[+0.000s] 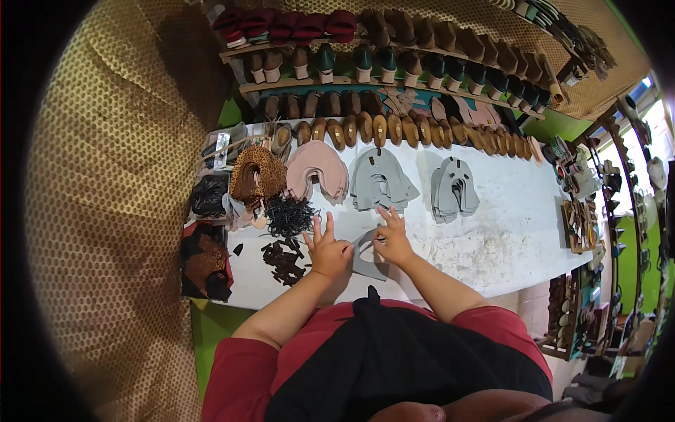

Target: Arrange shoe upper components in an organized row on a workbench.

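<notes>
A grey curved shoe-upper piece is between my hands, low over the near part of the white table. My left hand pinches at its left edge with thumb and index, the other fingers spread upward. With a similar pinch, my right hand has hold of its right side, three fingers raised. Beyond them lie a stack of grey uppers and another grey stack. To the left are a pink stack and a leopard-print stack. A heap of black strips and dark brown strips lie beside my left hand.
The white table carries a row of brown shoe lasts along its back. Shelves above hold heeled shoes and red footwear. A tool box stands at the right edge, a black bag at the left.
</notes>
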`<state>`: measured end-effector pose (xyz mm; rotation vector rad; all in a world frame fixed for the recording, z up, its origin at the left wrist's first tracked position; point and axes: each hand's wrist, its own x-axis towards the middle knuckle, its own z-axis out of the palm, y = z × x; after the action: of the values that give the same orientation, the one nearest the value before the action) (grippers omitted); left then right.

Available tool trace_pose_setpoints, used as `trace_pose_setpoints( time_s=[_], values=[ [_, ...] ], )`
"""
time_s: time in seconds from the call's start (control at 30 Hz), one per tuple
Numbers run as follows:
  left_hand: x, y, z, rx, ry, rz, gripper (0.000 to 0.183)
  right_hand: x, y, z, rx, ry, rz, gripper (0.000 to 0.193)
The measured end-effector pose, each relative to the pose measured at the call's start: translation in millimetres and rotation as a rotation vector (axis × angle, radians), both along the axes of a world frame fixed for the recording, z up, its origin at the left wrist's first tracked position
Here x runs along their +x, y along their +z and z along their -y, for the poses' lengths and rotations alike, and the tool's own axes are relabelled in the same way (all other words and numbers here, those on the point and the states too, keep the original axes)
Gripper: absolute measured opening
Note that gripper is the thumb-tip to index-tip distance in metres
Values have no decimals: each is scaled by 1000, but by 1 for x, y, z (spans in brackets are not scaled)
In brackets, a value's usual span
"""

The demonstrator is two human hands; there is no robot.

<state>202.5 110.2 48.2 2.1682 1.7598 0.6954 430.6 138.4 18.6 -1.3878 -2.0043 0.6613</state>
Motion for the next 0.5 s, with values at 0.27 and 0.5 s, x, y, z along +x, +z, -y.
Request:
trace_pose_setpoints(
  time_s=[0.27,0.5],
  values=[
    [-2,55,5,106,-286,63,10,40,55,24,-136,173,216,6],
    [-11,88,19,0,-385,130,16,53,133,68,-280,224,79,9]
  ],
)
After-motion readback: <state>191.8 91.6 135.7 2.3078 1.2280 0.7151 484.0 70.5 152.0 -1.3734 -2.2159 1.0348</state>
